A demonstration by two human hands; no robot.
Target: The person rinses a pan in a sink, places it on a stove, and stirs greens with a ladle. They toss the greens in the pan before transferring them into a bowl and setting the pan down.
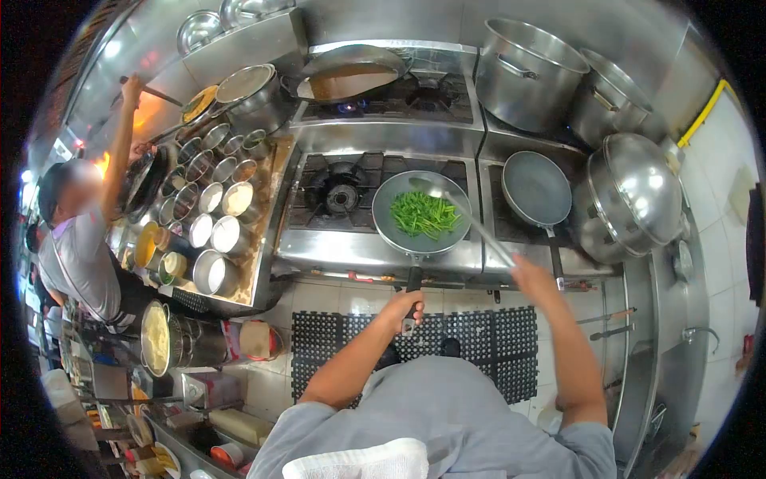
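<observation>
My left hand is wrapped round the black handle of a frying pan on the front right burner. Chopped green vegetables, long and thin like stalks, lie heaped in the pan. In my right hand is the long metal handle of a ladle. The ladle's head reaches into the pan at the upper edge of the greens. A second frying pan rests on the burner to the right, with its handle toward me.
Behind stand a large wok with brown liquid and tall stockpots. A domed steamer is at the right. Several metal containers fill the left counter, where a co-worker cooks near flames. A black rubber mat covers the floor.
</observation>
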